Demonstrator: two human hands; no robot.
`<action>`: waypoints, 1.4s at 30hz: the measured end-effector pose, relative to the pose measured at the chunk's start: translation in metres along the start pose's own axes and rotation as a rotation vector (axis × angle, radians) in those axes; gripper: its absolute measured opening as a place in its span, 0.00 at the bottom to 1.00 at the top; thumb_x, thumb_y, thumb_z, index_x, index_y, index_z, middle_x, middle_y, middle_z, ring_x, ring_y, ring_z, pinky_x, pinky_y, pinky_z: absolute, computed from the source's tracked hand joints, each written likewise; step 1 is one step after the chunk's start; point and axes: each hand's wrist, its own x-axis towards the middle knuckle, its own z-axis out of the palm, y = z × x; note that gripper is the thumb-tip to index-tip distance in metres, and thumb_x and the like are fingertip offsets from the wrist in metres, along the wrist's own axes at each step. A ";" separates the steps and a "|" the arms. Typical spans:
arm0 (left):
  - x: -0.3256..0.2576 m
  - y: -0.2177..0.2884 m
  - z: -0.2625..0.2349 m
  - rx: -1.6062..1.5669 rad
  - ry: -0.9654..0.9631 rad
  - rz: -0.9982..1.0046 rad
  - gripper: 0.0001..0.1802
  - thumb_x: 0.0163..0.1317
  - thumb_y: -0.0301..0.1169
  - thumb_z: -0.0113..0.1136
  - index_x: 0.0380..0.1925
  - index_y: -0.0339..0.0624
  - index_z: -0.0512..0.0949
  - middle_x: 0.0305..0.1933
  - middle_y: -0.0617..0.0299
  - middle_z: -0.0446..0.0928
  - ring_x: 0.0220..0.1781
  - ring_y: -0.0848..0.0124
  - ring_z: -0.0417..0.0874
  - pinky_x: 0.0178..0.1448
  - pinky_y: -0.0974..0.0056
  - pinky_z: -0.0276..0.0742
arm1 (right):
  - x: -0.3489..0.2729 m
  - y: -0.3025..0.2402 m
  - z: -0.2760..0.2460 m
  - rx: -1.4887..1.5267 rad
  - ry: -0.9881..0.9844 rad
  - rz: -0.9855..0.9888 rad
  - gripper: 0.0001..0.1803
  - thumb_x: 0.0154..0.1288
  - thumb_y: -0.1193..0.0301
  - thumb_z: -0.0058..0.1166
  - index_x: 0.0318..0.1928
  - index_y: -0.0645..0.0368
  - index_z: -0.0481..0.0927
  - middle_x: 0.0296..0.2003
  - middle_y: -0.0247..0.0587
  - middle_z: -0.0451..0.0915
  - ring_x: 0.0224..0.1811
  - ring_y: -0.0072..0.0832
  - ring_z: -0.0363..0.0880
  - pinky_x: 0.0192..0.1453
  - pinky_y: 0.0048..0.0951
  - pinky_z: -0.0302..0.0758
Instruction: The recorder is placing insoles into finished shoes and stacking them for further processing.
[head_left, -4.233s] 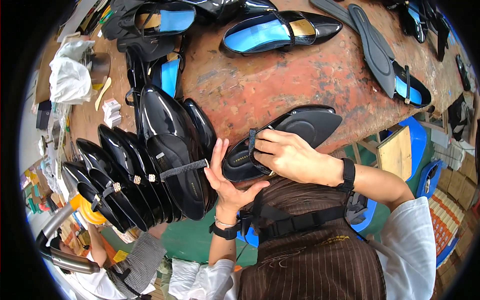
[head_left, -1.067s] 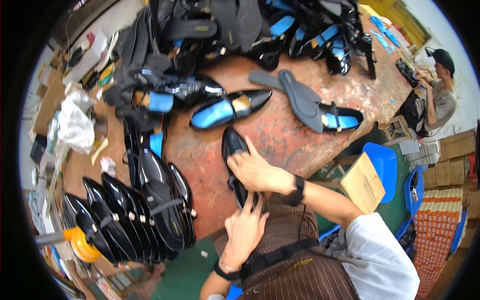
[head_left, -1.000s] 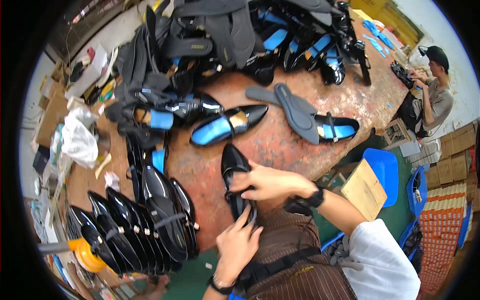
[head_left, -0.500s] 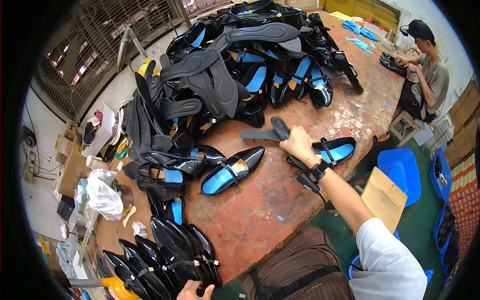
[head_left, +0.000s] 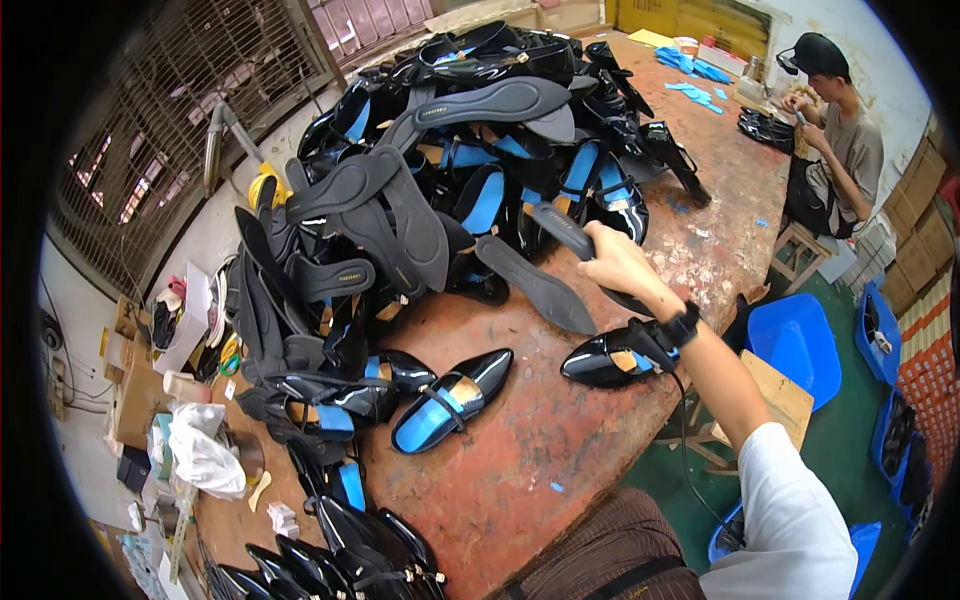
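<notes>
Right hand point(head_left: 612, 262) fingers wrapped around a flat, dark grey shoe sole point(head_left: 572, 235), long and slightly curved.

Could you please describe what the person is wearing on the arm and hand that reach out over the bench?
Only the right hand and its arm are in view. The hand is bare, with no glove. A black band circles the wrist, and a thin dark cable trails from it down along the forearm. The upper arm is covered by a white sleeve. The left hand is out of the picture.
</notes>
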 end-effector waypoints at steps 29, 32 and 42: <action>0.090 0.051 0.157 -1.491 -0.471 -0.254 0.41 0.64 0.31 0.61 0.74 0.37 0.55 0.65 0.58 0.71 0.64 0.68 0.74 0.65 0.63 0.72 | -0.217 -0.080 0.015 0.694 -0.815 -0.525 0.29 0.57 0.69 0.66 0.57 0.68 0.75 0.47 0.49 0.79 0.51 0.45 0.81 0.54 0.41 0.76; 0.079 0.011 0.151 -1.619 -0.787 -0.382 0.39 0.52 0.23 0.57 0.69 0.31 0.66 0.61 0.55 0.77 0.61 0.64 0.78 0.66 0.63 0.72 | -0.225 -0.059 -0.003 0.855 -0.904 0.038 0.23 0.63 0.65 0.61 0.55 0.64 0.79 0.44 0.37 0.79 0.48 0.24 0.75 0.55 0.28 0.71; 0.031 0.004 0.144 -0.418 0.091 0.324 0.31 0.54 0.26 0.70 0.60 0.37 0.75 0.62 0.45 0.75 0.65 0.48 0.74 0.69 0.50 0.69 | -0.245 -0.019 0.008 0.408 -0.551 -0.185 0.25 0.77 0.60 0.46 0.61 0.68 0.76 0.41 0.41 0.80 0.43 0.33 0.73 0.52 0.31 0.70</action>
